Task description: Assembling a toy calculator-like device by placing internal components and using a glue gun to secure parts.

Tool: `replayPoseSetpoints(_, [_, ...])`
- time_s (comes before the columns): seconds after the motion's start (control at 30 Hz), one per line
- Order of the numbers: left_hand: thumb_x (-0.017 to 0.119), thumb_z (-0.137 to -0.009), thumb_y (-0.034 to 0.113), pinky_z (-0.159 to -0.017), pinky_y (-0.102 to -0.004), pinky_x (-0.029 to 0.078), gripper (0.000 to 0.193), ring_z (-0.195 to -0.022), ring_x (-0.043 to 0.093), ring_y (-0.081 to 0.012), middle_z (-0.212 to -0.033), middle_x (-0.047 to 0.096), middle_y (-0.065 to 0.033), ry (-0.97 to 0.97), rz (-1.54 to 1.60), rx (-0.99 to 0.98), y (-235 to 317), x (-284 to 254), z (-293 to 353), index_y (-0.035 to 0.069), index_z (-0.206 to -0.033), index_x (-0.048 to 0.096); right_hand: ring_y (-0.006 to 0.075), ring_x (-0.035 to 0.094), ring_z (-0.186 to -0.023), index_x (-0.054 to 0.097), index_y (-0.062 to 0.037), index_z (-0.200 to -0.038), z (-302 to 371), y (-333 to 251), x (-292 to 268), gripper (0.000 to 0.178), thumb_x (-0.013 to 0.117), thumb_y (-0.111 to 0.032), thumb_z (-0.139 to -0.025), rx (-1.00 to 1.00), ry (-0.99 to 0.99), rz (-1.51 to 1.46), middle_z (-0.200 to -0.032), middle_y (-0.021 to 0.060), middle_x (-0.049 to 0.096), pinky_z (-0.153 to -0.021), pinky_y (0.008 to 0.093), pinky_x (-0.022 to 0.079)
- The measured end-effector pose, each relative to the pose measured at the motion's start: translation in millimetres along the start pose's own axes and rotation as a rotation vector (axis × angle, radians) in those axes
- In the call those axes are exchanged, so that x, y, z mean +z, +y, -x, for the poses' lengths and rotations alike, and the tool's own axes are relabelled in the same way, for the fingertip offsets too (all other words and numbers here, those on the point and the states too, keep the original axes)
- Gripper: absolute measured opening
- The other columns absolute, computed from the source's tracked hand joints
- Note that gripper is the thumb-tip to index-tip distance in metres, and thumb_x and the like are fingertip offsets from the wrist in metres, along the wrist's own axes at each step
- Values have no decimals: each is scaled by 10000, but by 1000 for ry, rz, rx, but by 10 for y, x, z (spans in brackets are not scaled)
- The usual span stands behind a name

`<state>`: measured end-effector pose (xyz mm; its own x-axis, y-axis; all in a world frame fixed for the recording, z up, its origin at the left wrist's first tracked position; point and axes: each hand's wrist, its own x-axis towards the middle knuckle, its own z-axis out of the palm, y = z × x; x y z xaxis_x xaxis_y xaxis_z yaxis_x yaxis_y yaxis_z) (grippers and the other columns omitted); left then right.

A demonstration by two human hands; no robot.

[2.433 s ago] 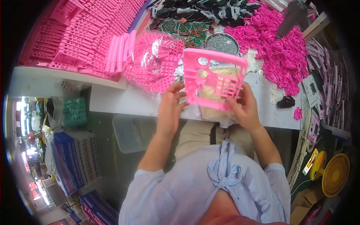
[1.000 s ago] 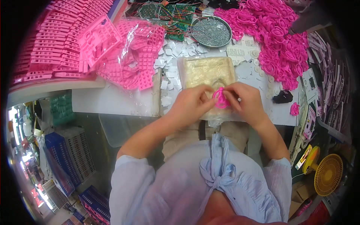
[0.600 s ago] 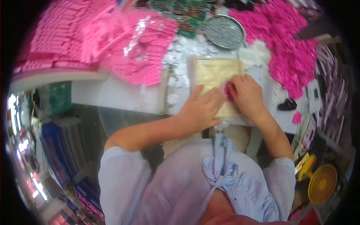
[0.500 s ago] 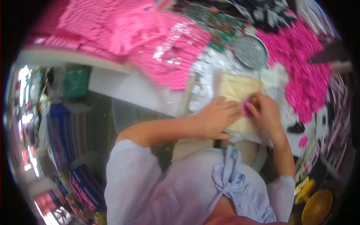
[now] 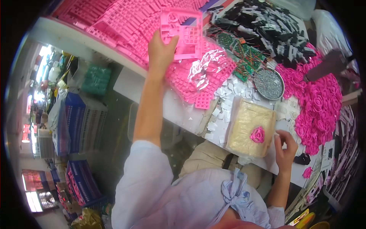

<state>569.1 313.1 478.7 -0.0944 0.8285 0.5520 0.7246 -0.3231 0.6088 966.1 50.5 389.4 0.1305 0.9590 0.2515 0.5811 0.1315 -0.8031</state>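
Note:
My left hand (image 5: pixel 161 53) reaches to the far left and is closed on the edge of a pink plastic casing (image 5: pixel 193 51), a square frame with a grid of small openings. It holds the casing up over a pile of like pink casings. My right hand (image 5: pixel 286 149) is beside the right edge of a yellowish plastic-wrapped pad (image 5: pixel 244 129). Its fingers are loosely curled and apart, with nothing visible in them. A coiled magenta plastic piece (image 5: pixel 257 134) lies on the pad.
Pink casings (image 5: pixel 126 26), green circuit boards (image 5: pixel 246 57), black-and-white parts (image 5: pixel 263 28) and magenta pieces (image 5: pixel 320 110) cover the table's far side. A round tin of small metal parts (image 5: pixel 281 91) stands behind the pad, near white squares (image 5: pixel 225 108). A grey tool (image 5: pixel 328 65) juts in at right.
My left hand has moved from the pad to the far-left pile and taken hold of a pink casing. My right hand has let go of the magenta piece and drawn back right.

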Motion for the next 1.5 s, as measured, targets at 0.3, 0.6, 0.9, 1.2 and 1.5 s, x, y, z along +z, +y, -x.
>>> replayPoseSetpoints(0.3, [689,-827,11,-880,-398,499,473,-1033,614,-337,-1098,618,-141,-275,244,918,1188,241,1472,29,-1285,572,104,631,-849,530,-14,-1363,-521,-370,112,585,745,8,-819,-54,-54,-602,-1083,68,636,-762,233,526])
replayPoseSetpoints(0.6, [579,-1005,261,-996,-419,510,627,-1296,529,-261,-1441,485,-153,-972,1444,-922,1360,276,2335,9,-1514,312,227,667,-732,654,51,-1154,6,112,91,422,760,50,-745,-536,426,-171,-858,125,689,-661,315,540])
replayPoseSetpoints(0.9, [566,-937,-35,-998,-381,506,591,-1181,585,-214,-1348,545,-124,-832,1269,-743,1408,576,2354,0,-1473,319,241,668,-846,472,-22,-1431,390,29,-60,591,685,-32,-880,35,239,-908,-1164,192,670,-788,346,556])
replayPoseSetpoints(1.2, [701,-772,60,-1163,-443,280,850,-1383,383,-318,-1465,426,-192,-468,378,263,1793,116,1899,-38,-1515,299,164,686,-786,618,-5,-1252,46,-429,-1017,346,596,-66,-912,324,-425,-536,-791,57,696,-661,325,546])
replayPoseSetpoints(1.5, [676,-893,138,-697,-367,530,460,-896,671,-256,-1137,650,-172,-1608,67,156,1662,527,1376,10,-1312,538,209,693,-849,623,-64,-1291,-217,-108,-1189,488,745,-277,-870,206,-565,-399,-958,105,710,-752,361,557])
